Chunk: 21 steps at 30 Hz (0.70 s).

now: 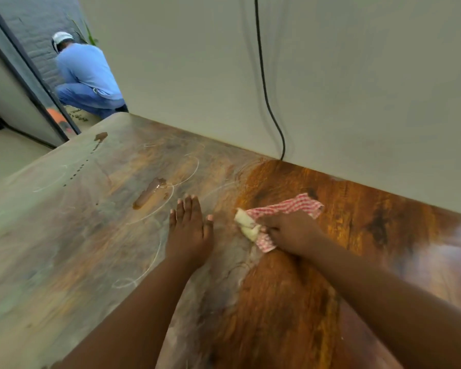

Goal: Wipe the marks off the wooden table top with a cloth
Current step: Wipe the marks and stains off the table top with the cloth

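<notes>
Wooden table top [317, 275] carries chalky marks [154, 209]. Right hand [290, 231] grips checked cloth [282, 209]; left hand [190, 231] lies flat, fingers extended, grasping nothing.

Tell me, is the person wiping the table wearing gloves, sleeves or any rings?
No gloves. The left hand and right hand are both bare, and the forearms are bare too, with no sleeves in view. No rings, bracelets or watch show. The fingernails are short and pale, without coloured polish.
</notes>
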Available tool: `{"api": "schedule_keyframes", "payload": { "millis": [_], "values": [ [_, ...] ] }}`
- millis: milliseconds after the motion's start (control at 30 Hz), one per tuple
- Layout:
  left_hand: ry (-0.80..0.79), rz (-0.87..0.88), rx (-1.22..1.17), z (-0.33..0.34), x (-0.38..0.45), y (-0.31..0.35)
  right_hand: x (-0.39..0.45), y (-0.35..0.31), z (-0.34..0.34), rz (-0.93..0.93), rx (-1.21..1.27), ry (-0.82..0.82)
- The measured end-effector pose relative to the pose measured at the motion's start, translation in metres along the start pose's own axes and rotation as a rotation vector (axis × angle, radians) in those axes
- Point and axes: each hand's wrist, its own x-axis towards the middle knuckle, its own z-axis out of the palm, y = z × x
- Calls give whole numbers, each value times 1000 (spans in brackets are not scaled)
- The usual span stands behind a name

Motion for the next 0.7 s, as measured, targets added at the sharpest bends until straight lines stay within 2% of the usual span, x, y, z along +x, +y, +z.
{"api": "schedule_keyframes", "payload": {
  "millis": [100,167,233,300,367,433,500,567,633,700],
  "values": [
    [-40,21,75,0,-24,-15,14,6,-14,244,-54,-30],
    [-73,23,96,3,-39,-23,27,-26,-8,296,-15,38],
    [-70,4,78,6,-51,-28,24,-68,8,215,37,85],
    [-61,3,66,5,-61,-30,-2,-102,28,42,38,91],
    [-48,11,68,-3,-72,-33,-42,-111,38,-128,48,76],
    [-42,10,87,-14,-83,-39,-73,-95,33,-213,92,3],
    [-46,11,116,-25,-97,-47,-75,-70,19,-136,50,-42],
    [-58,21,153,-32,-112,-55,-52,-61,2,67,-10,-33],
    [-81,17,191,-36,-126,-63,-30,-84,1,215,-39,-28],
    [-84,-27,189,-37,-137,-66,-26,-127,15,187,-32,3]
  ]
}}
